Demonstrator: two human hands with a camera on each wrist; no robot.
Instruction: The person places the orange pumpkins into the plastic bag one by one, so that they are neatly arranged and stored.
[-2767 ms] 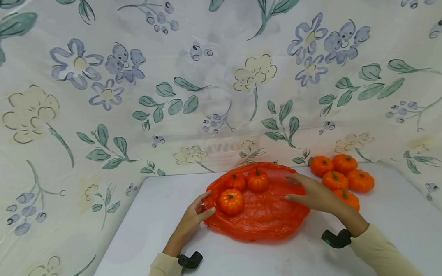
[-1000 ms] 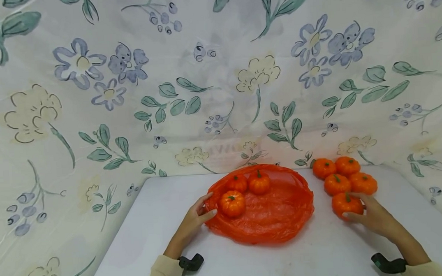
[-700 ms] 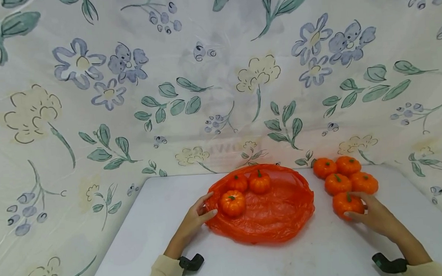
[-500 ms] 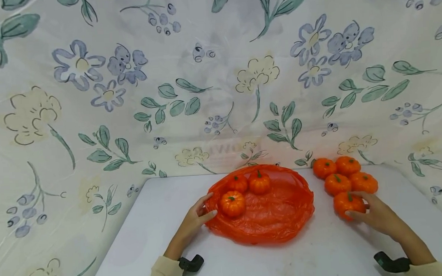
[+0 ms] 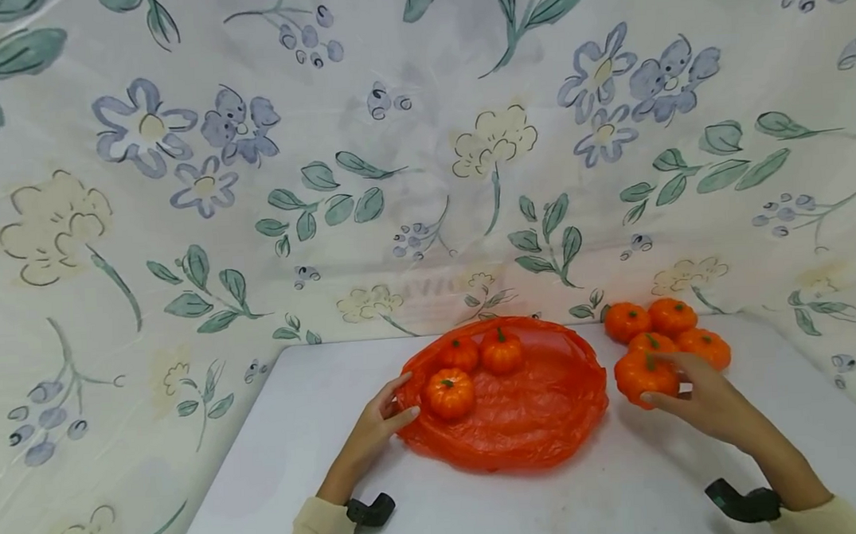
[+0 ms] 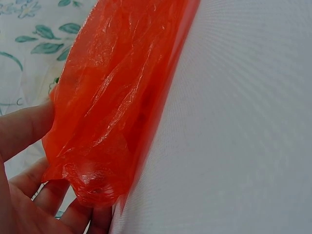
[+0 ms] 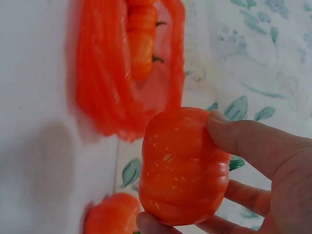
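Observation:
My right hand [image 5: 706,394] grips a small orange pumpkin [image 5: 644,381], thumb on the near side and fingers around the far side. The right wrist view shows this pumpkin [image 7: 183,168] lifted, with its shadow on the table. My left hand [image 5: 373,425] holds the left end of a red plastic bag [image 5: 535,422]; in the left wrist view thumb and fingers curl around the crumpled bag end [image 6: 92,180]. Within the spread-open bag sit three pumpkins: a front one [image 5: 449,393], a back left one [image 5: 460,353] and a back right one [image 5: 502,351].
Several more pumpkins [image 5: 704,349] stand grouped at the back right of the white table [image 5: 277,433], just behind the held one. A flower-patterned sheet [image 5: 424,179] hangs behind the table. Each wrist carries a black camera mount [image 5: 743,502].
My right hand first moved from the bag's right rim to the front pumpkin of the group, took hold, then raised it leftward toward the bag. My left hand has stayed at the bag's left end.

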